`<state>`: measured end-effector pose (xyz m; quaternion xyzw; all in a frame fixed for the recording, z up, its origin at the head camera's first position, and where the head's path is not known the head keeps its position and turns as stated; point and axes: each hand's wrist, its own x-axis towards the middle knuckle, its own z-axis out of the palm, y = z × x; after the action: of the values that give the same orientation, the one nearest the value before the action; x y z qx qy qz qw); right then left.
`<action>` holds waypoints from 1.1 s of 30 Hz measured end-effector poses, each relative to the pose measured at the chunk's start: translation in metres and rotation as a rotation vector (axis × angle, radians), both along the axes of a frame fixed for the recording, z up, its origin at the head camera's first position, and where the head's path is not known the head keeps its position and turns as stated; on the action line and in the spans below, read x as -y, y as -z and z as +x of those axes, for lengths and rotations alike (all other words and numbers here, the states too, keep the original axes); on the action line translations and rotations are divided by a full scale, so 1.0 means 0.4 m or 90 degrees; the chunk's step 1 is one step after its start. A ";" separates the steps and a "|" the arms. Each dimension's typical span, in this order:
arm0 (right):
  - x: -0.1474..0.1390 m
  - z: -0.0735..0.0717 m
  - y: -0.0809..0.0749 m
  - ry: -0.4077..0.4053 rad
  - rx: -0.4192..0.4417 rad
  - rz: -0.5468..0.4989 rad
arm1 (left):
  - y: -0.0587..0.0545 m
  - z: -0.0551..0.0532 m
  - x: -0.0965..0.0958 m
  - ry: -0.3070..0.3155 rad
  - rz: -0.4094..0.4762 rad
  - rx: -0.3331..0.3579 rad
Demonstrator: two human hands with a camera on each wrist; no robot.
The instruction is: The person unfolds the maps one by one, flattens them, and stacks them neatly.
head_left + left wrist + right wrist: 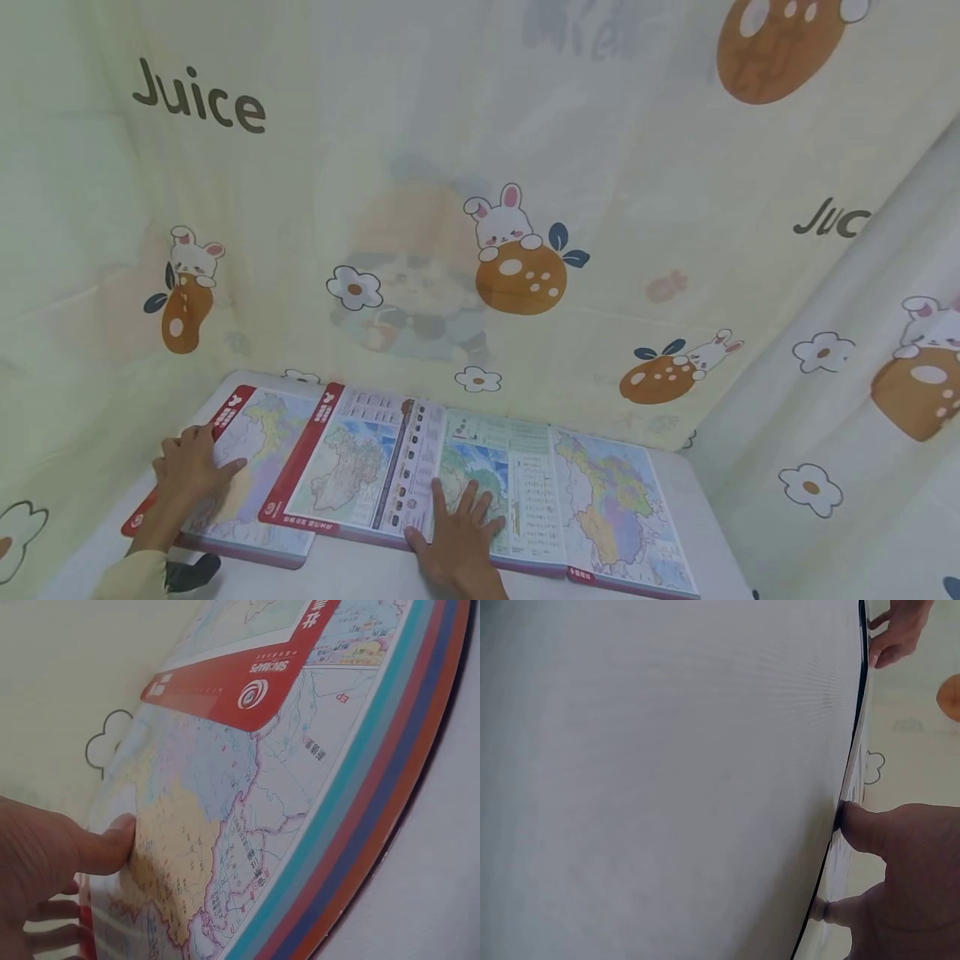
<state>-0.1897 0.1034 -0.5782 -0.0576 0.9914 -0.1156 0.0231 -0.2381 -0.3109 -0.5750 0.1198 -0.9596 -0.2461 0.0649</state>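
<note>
On the white table (360, 575), right hand (459, 537) spread flat, gripping nothing.
It's on the middle map (532, 492); left hand (187, 471) loosely bent on left map (273, 467), can't tell if gripping.

on the patterned cloth (630, 158), head view: dark lettering "juice" (199, 97) at upper left; "juc" (832, 219) at right, cut off at a fold. faint lettering near the top edge: illegible. on the red band (217, 711) of the middle map board (352, 492), left wrist view: "sinomaps" (268, 667), upside down, beside a round swirl logo (253, 694). chinese characters on the left map board (258, 500): too small to read.
</note>
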 end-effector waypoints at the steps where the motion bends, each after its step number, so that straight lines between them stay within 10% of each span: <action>1: 0.000 0.000 -0.002 0.000 0.000 0.003 | 0.002 0.004 -0.002 -0.001 0.003 0.006; 33: 0.024 0.003 -0.035 0.042 -0.030 -0.119 | 0.003 0.137 -0.045 0.019 0.015 0.062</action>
<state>-0.1887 0.0937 -0.5642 -0.0299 0.9778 -0.2070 -0.0095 -0.1833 -0.2930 -0.5761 0.1178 -0.9604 -0.2523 0.0132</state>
